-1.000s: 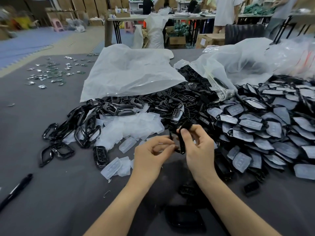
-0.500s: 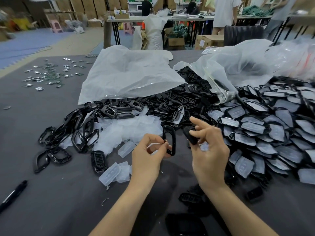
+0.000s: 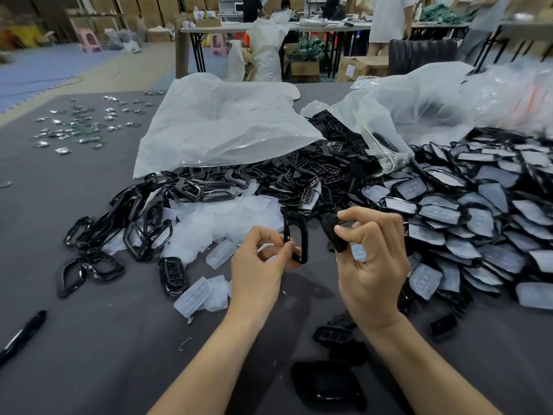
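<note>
My left hand (image 3: 257,271) pinches a black plastic frame ring (image 3: 303,235) upright, above the grey table (image 3: 104,339). A short gap to its right, my right hand (image 3: 371,265) holds a small black shell part (image 3: 333,232) between thumb and fingers. Behind both hands lies a heap of black key-shell parts (image 3: 314,181). Loose black frame rings (image 3: 134,223) lie to the left, and clear button pads (image 3: 227,217) sit in the middle.
Shells fitted with clear pads (image 3: 478,223) are piled at the right. Two translucent plastic bags (image 3: 221,124) lie behind the heap. A black pen (image 3: 22,336) lies at the left edge; small circuit boards (image 3: 80,124) are scattered far left. Dark parts (image 3: 329,384) lie near my arms. People stand at tables behind.
The two parts were held together one second ago. My hands have drawn apart: the left keeps the frame ring, the right keeps the shell part and has lifted slightly right.
</note>
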A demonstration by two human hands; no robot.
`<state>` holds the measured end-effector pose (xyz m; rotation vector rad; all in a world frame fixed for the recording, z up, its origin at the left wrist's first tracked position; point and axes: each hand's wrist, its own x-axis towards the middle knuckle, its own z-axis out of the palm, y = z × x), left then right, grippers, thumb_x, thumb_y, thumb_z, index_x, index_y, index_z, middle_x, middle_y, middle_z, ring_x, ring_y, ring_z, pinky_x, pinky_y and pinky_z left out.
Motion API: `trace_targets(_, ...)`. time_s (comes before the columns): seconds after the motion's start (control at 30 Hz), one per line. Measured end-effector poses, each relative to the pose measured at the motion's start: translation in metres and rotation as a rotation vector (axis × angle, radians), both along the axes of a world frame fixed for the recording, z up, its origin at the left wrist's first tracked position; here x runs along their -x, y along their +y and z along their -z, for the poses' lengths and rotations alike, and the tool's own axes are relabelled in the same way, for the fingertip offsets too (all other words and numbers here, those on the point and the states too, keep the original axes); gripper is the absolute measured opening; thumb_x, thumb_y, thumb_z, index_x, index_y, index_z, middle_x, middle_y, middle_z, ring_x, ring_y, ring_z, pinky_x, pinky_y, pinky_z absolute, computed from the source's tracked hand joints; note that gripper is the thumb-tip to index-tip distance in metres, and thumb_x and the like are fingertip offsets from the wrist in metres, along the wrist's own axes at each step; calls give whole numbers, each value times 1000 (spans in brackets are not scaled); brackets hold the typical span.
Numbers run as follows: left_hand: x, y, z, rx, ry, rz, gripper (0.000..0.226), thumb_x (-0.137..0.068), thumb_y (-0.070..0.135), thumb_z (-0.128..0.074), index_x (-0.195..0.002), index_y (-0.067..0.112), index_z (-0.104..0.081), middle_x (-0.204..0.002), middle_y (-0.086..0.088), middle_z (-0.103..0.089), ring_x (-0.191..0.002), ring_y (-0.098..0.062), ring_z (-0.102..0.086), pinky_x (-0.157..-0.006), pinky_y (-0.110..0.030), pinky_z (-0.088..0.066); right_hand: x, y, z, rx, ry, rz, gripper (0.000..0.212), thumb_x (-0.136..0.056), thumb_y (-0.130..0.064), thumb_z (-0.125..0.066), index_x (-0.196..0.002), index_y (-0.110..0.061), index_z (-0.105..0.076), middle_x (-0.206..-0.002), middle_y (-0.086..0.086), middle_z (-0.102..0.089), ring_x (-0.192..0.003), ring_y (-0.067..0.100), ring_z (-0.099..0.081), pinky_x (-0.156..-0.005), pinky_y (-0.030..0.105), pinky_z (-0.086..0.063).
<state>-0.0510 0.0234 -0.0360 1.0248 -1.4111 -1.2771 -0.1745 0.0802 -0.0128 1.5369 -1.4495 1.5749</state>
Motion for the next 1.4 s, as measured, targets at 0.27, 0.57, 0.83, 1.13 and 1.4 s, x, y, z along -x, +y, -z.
trace_targets(0.27, 1, 0, 1, -2, 36, 15, 28, -87, 5, -68, -71, 20, -52, -67, 7, -71, -69, -17, -73, -61, -28, -58, -2, 1, 2, -4, -103, -77, 19, -73, 19, -62, -70, 1, -56, -98, 0, -60, -88, 21, -59, -77, 36, -52)
trace_targets(0.57, 3, -1, 2, 4, 62, 43, 21, -88, 2, -67, -76, 13, -53, -68, 10, -68, -70, -15, -73, -61, -26, -58, -6, -1, 2, -187, -390, -172, 26, -75, 4, -64, -81, -19, -52, -83, -4, -57, -78, 8, -55, -71, 21, -45)
trace_targets(0.83, 2, 0, 3, 7, 97, 23, 18, -87, 2, -67, -78, 11, -55, -72, 10, -64, -72, -18, -73, -62, -24, -58, -3, -6, 8, -380, -829, -314, 26, -86, -3, -65, -88, -28, -55, -72, -13, -62, -69, 8, -59, -66, 14, -46)
trace_targets(1.13, 2, -3, 5, 24, 12, -59, 27, -86, 11, -71, -84, 34, -56, -83, 15, -66, -69, -19, -71, -68, -42, -61, -2, -6, 4, -392, -878, -390, 17, -89, 5, -59, -88, -12, -64, -78, -3, -70, -74, 15, -72, -70, 19, -54)
trace_targets(1.4, 2, -3, 2, 3, 28, -48, 44, -87, 6, -67, -107, 44, -55, -92, 1, -64, -69, -14, -73, -72, -40, -61, -7, -8, 7, -451, -897, -382, 16, -80, -7, -74, -76, -21, -66, -73, -10, -69, -71, 5, -64, -68, 14, -48)
